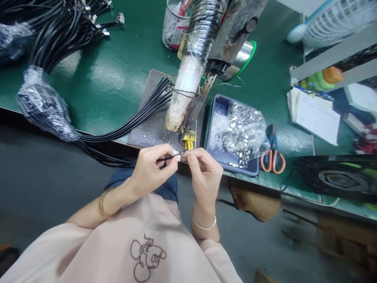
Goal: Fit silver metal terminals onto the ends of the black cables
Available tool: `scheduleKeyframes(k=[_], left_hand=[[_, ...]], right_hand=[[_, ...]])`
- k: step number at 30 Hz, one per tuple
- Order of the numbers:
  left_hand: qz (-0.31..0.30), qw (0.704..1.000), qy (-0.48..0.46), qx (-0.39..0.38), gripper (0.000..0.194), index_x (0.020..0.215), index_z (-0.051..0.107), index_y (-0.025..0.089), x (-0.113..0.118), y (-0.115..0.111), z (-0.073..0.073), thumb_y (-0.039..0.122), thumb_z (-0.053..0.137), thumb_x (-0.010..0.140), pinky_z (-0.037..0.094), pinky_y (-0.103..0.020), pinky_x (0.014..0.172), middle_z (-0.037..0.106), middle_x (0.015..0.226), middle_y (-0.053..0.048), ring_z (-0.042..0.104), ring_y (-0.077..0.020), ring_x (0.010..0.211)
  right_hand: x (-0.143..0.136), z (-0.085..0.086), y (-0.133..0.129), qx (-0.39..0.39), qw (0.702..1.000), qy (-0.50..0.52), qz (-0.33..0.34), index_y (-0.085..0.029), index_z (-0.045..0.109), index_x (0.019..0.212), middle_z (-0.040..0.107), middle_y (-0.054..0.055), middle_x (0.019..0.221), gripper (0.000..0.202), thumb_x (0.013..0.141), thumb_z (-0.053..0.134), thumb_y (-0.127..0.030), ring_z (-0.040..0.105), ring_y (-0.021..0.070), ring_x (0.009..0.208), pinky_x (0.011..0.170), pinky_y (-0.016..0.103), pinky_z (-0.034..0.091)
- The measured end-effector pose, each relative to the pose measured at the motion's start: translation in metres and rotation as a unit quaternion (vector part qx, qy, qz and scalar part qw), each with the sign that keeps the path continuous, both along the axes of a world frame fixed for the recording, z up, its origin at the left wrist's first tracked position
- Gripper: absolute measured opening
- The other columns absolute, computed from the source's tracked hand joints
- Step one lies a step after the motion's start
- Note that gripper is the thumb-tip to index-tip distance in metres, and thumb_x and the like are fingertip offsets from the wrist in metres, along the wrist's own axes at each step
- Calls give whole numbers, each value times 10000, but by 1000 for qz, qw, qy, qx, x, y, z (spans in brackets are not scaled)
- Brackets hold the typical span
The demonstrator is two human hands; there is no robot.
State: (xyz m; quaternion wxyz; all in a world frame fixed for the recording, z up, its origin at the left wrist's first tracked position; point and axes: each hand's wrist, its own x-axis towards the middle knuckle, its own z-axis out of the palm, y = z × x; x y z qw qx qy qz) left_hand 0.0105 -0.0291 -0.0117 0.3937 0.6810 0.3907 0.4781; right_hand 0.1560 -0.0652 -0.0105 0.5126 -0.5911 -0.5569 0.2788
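Pinching a thin black cable (pixel 167 158) between thumb and fingers, your left hand (pixel 153 169) holds its end just over the near edge of the green surface (pixel 112 74), and your right hand (pixel 204 173) meets it, its fingertips pressed together on a small metal piece at the cable's tip. The cable runs left into a bundle of black cables (pixel 132 118) lying across a dark plate (pixel 150 129). Just beyond your right hand sits a blue tray (pixel 218 106) of small metal clips (pixel 244 129), with orange-handled scissors (pixel 272 157) beside it.
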Motion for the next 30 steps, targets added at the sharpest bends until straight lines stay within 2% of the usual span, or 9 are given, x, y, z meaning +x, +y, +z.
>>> scheduleKeyframes(k=[6, 11, 14, 17, 22, 23, 25, 28, 30], left_hand=[[2, 1000, 12, 23, 210, 666, 534, 168, 0, 0, -1, 66, 605, 836, 280, -145, 423, 488, 586, 68, 366, -42, 489], [-2, 998, 22, 57, 209, 672, 545, 165, -2, 0, -3, 54, 606, 839, 315, -164, 461, 496, 596, 64, 381, -49, 505], [-33, 999, 10, 32, 179, 708, 580, 157, -6, 1, -1, 55, 613, 852, 312, -168, 461, 487, 594, 70, 363, -46, 493], [-74, 997, 5, -3, 142, 752, 630, 150, -12, 2, 2, 78, 624, 874, 349, -174, 470, 520, 593, 60, 393, -58, 496], [-91, 993, 20, 78, 129, 834, 724, 142, -18, 2, 3, 90, 623, 897, 444, -208, 570, 636, 648, 8, 501, -90, 564], [-91, 994, 15, 64, 139, 842, 737, 142, -18, 3, 2, 98, 618, 899, 452, -210, 573, 663, 667, -5, 522, -94, 570], [-94, 995, -15, -23, 147, 840, 756, 143, -17, 4, 0, 132, 620, 896, 459, -206, 551, 704, 694, -26, 558, -98, 571], [-99, 974, -81, -186, 143, 793, 769, 141, -16, 9, -1, 213, 665, 861, 477, -199, 530, 730, 683, -34, 589, -103, 563], [-95, 959, -113, -243, 139, 755, 770, 139, -15, 13, -1, 241, 703, 821, 504, -201, 553, 738, 675, -35, 607, -106, 570]], right_hand=[[-2, 0, 0, 15, 1000, -2, 1, -215, 684, 780, 700, 0, 739, 217, 979, 609, -265, 661, 141, 661, 601, 262, 518], [-4, 1, -1, 69, 989, -128, -19, -213, 664, 757, 662, -18, 704, 214, 969, 632, -213, 593, 115, 616, 570, 242, 461], [0, 2, -3, 100, 981, -164, -33, -219, 681, 805, 659, -35, 720, 138, 943, 681, -211, 519, 91, 563, 564, 235, 438], [6, 5, -1, 71, 989, -122, -30, -217, 696, 894, 653, -41, 754, 68, 950, 667, -242, 407, 73, 493, 512, 239, 386], [11, 12, 3, -9, 994, -87, 60, -206, 519, 621, 491, -55, 574, 353, 961, 599, -255, 435, 87, 505, 483, 239, 333], [11, 12, 3, -7, 994, -93, 50, -207, 507, 608, 467, -60, 555, 366, 955, 608, -261, 410, 82, 486, 469, 240, 315], [10, 12, 0, 31, 994, -101, -2, -208, 565, 661, 466, -67, 545, 299, 943, 633, -281, 388, 77, 456, 443, 240, 294], [11, 12, -5, 125, 989, -32, -75, -231, 650, 948, 500, -87, 546, 77, 959, 606, -292, 416, 79, 398, 395, 223, 298], [11, 12, -8, 146, 986, 18, -79, -252, 617, 1116, 608, -87, 610, 143, 982, 567, -247, 439, 67, 358, 367, 206, 325]])
